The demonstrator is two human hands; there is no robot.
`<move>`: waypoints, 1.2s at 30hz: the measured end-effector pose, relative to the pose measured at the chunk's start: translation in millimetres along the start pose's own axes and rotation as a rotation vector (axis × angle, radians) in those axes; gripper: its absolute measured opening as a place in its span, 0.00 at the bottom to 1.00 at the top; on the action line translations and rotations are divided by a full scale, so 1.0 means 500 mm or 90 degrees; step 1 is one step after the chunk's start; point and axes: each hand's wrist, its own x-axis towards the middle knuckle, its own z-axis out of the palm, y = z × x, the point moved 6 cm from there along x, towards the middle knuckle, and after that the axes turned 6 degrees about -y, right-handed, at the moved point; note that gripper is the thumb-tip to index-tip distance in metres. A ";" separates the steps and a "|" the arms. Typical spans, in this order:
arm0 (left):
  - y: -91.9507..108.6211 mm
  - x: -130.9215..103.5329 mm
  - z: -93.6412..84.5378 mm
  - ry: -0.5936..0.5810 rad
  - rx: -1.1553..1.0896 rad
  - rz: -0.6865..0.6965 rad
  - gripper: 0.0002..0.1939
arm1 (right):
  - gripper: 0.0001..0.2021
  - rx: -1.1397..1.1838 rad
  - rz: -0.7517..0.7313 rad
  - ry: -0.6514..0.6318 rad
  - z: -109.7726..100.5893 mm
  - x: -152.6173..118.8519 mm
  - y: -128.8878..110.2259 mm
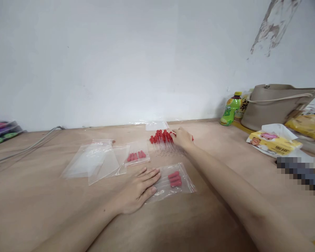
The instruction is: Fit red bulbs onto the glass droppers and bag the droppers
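My left hand [140,189] lies flat, fingers stretched, on the left part of a clear zip bag [161,196]. Several red handles [175,179] show inside that bag. At the far side, my right hand [182,137] reaches into a pile of red-handled tools with thin metal shafts [161,138]. Its fingers are bent and closed around red handles at the pile's right side, partly hiding them. Another clear bag [138,157] with several red handles lies left of the pile. Farther left, empty clear bags [94,161] overlap one another.
A small white bag or sheet [156,126] lies by the wall behind the pile. At right are a green bottle [230,109], a grey-beige bag [273,105] and a yellow tissue pack [274,141]. A grey cable [28,148] and colourful packets [4,132] lie at left.
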 end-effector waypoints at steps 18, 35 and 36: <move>-0.003 -0.006 -0.009 0.134 -0.069 0.025 0.21 | 0.15 0.559 -0.040 0.130 -0.073 -0.097 0.051; -0.008 -0.003 -0.003 0.092 -0.092 -0.003 0.24 | 0.19 0.864 0.126 -0.094 -0.012 -0.262 0.094; -0.008 -0.003 -0.003 0.092 -0.089 -0.004 0.24 | 0.19 0.864 0.124 -0.095 -0.012 -0.265 0.095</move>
